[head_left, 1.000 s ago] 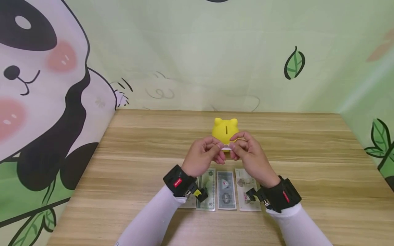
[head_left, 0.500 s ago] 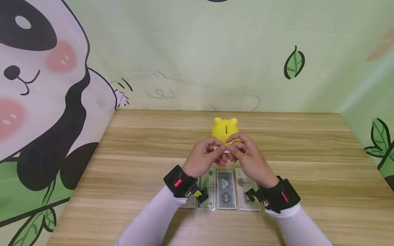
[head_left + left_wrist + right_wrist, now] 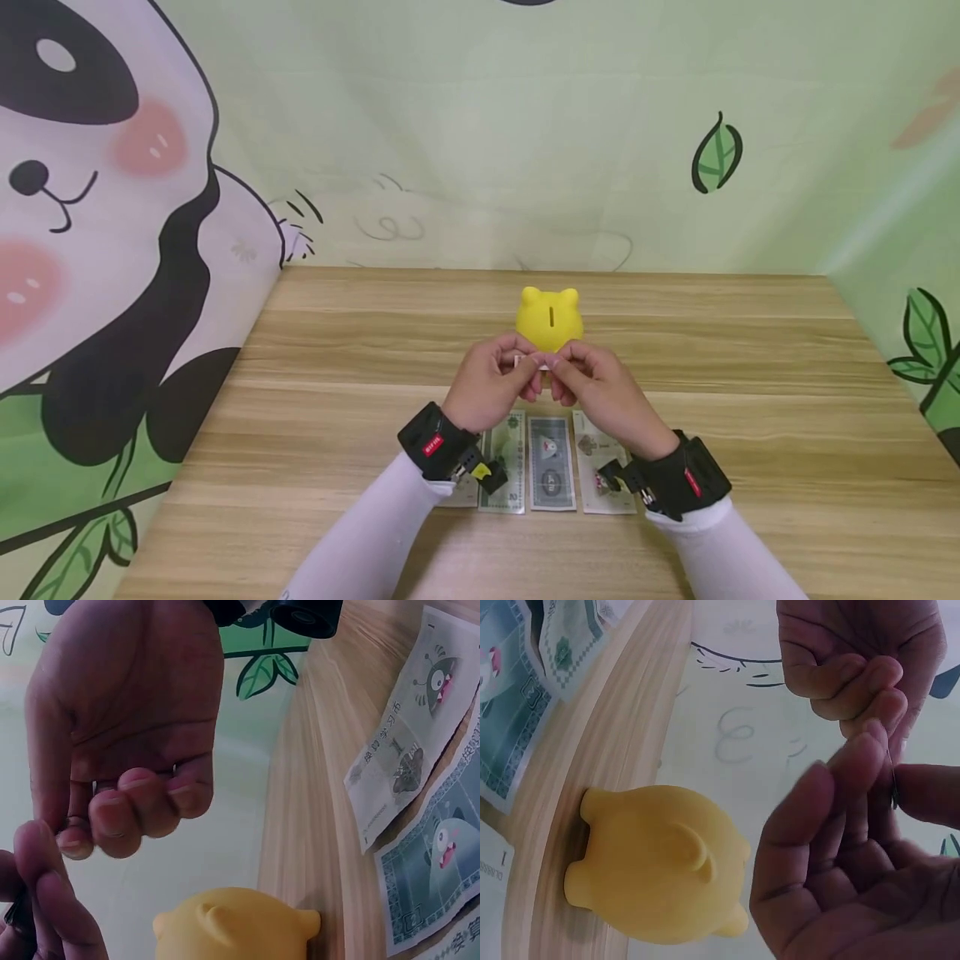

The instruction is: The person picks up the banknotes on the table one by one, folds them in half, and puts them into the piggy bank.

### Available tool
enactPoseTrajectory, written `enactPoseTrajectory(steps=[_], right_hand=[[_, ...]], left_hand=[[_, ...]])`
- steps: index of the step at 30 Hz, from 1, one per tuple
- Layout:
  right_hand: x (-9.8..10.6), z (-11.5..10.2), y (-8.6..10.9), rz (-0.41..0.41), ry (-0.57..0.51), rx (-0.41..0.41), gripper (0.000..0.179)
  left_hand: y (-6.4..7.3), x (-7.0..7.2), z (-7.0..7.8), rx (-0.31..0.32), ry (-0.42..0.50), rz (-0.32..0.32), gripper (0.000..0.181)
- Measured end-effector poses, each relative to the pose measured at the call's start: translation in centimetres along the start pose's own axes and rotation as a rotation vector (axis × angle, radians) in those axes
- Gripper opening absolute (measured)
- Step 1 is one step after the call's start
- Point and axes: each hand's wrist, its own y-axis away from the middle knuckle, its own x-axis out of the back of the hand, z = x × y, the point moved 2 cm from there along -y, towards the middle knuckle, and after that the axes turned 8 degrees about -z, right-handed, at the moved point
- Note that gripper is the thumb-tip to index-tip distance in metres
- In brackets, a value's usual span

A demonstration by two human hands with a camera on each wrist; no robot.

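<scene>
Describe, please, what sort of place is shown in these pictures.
Probably a play or filming corner with a children's theme. A wooden-looking table stands before a cartoon backdrop with a panda, and on it are a yellow animal-shaped bank and a row of printed notes.

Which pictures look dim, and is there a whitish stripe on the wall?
Head view: brightest, piggy bank vivid yellow, whitish streak on the wall at right; left wrist view: dimmer, a play banknote looking greyish; right wrist view: dim too, the piggy bank duller, the right hand shaded, the slip it pinches just a thin dark line.
</scene>
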Motion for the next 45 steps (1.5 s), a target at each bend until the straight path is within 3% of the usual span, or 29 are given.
enactPoseTrajectory(steps=[5,14,21,27,31,36,41,45], right_hand=[[0.2,0.1,0.0,-0.006,-0.006,-0.023,0.025],[1.7,0.2,0.1,0.082,-0.028,-0.063,0.026],[1.9,0.4,-0.1,0.088,-0.025,-0.058,0.023],[2.2,0.2,0.1,0.143,-0.052,-0.056,0.018],[2.7,0.1,0.4,0.224,-0.050,-0.051,0.014],[3.2,0.4,0.3,0.306,-0.055,-0.020,0.008],[3.4,0.8,0.1,0.321,-0.070,-0.001,0.008],[3.4,1.0,0.0,0.319,-0.080,0.001,0.015]], left_hand=[[-0.2,-0.2,-0.2,-0.011,0.033,0.012,0.013],[-0.3,-0.2,-0.1,0.015,0.077,0.016,0.020],[-0.3,-0.2,-0.2,0.010,0.071,0.029,0.017],[-0.5,-0.4,-0.5,0.023,0.049,0.020,0.018],[-0.6,-0.4,-0.7,0.041,-0.085,0.054,0.024],[-0.6,-0.6,-0.8,0.053,-0.356,0.069,0.035],[-0.8,-1.4,-1.0,0.029,-0.565,0.047,0.048],[-1.0,-2.2,-1.5,0.058,-0.664,0.014,0.058]])
